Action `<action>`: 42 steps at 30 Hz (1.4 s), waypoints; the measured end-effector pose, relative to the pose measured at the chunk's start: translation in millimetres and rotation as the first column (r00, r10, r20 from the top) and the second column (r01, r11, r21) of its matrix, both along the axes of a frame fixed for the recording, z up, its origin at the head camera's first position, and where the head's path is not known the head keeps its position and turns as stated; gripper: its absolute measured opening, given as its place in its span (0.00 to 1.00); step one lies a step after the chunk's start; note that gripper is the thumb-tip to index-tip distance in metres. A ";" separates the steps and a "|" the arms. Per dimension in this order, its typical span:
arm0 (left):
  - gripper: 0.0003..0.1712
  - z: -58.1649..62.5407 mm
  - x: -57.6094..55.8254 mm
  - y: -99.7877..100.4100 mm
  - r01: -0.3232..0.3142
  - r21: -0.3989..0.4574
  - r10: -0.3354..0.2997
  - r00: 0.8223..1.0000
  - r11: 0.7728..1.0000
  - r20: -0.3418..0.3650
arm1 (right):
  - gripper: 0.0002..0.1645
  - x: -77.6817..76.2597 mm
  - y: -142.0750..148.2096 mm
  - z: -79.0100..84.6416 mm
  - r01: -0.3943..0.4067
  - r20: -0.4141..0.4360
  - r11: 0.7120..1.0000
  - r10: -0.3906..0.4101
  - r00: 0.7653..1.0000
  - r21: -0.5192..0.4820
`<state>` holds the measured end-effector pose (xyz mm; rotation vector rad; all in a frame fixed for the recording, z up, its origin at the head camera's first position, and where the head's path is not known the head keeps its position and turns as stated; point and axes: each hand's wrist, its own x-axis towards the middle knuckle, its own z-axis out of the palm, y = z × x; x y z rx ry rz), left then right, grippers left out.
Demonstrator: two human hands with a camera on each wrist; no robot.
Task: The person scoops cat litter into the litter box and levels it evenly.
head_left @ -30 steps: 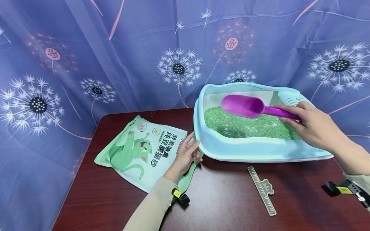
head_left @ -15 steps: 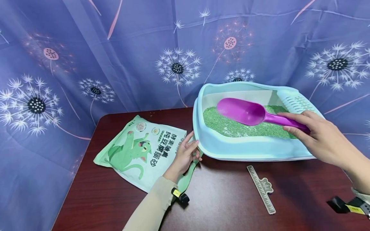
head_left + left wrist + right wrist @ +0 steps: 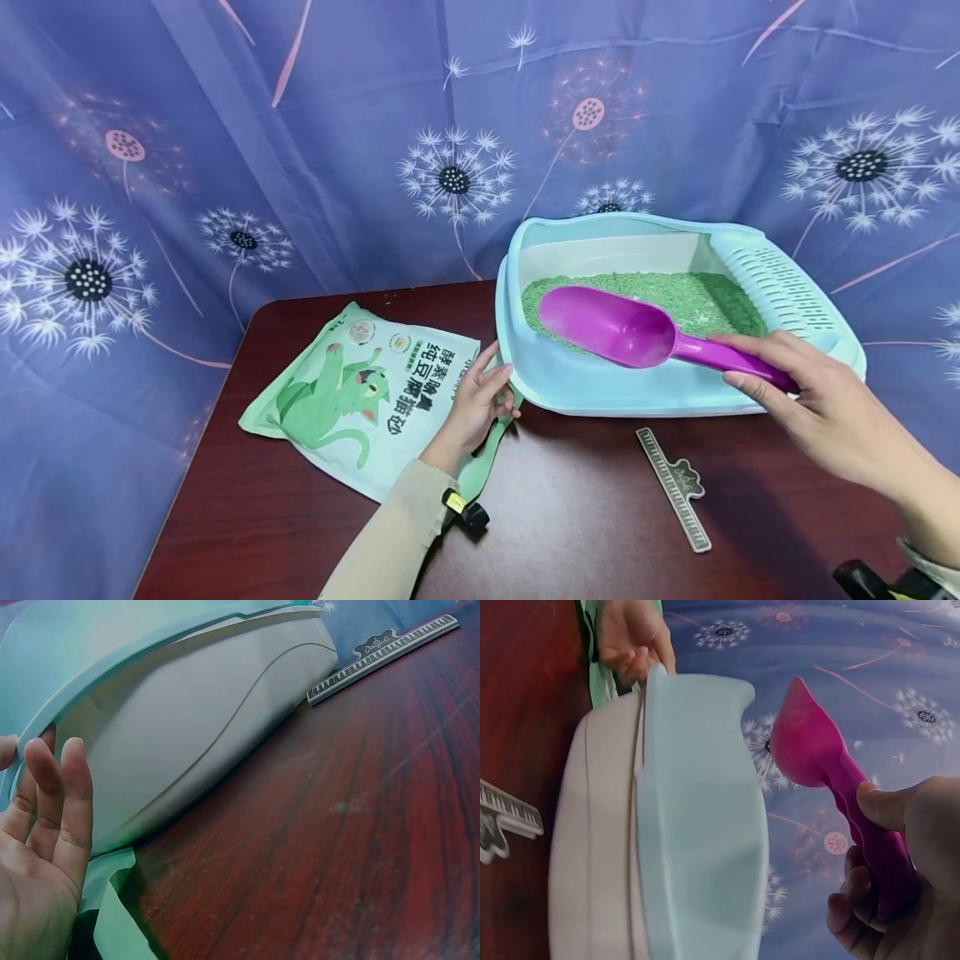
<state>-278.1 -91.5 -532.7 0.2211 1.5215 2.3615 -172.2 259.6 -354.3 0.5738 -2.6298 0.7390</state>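
Observation:
My right hand (image 3: 825, 408) grips the handle of a purple scoop (image 3: 607, 325), its bowl over the near side of a light blue cat litter box (image 3: 577, 383). No litter shows in the scoop's bowl. Green granular litter (image 3: 667, 292) covers the box's floor, with a few white powdery patches. At the box's left corner my left hand (image 3: 476, 408) pinches the rim; the left wrist view shows the thumb on top and fingers below. Beside that hand lies a pale green litter bag (image 3: 330, 392) with a cat picture, its right edge partly hidden by the hand and forearm.
On the brown table (image 3: 570, 517), in front of the box, lies a long flat clip (image 3: 675, 492) with a piano-key pattern. A blue dandelion-print curtain (image 3: 360, 167) hangs right behind the box. The box's right end has a slotted step (image 3: 780, 287).
My right hand has drawn the scoop from over the litter toward me and slightly left, to the near rim. My left hand has stayed at the box's corner.

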 end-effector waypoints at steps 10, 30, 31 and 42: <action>0.33 0.1 0.5 -0.4 0.003 0.007 -0.003 1.000 1.000 -0.014 | 0.32 24.8 -9.4 -22.2 -0.100 0.054 0.994 0.102 0.993 -0.043; 0.35 -0.4 -0.4 1.2 -0.023 0.010 0.023 1.000 1.000 0.013 | 0.31 45.0 -15.5 -73.1 -0.238 0.151 0.952 0.268 0.952 -0.191; 0.34 -0.5 -0.6 1.0 -0.021 0.006 0.021 1.000 1.000 0.007 | 0.30 45.8 -15.6 -76.0 -0.233 0.163 0.952 0.266 0.950 -0.197; 0.33 -0.9 0.2 -0.1 -0.022 -0.024 0.022 1.000 0.999 -0.007 | 0.28 46.8 -18.6 -105.0 -0.196 0.219 0.955 0.245 0.945 -0.222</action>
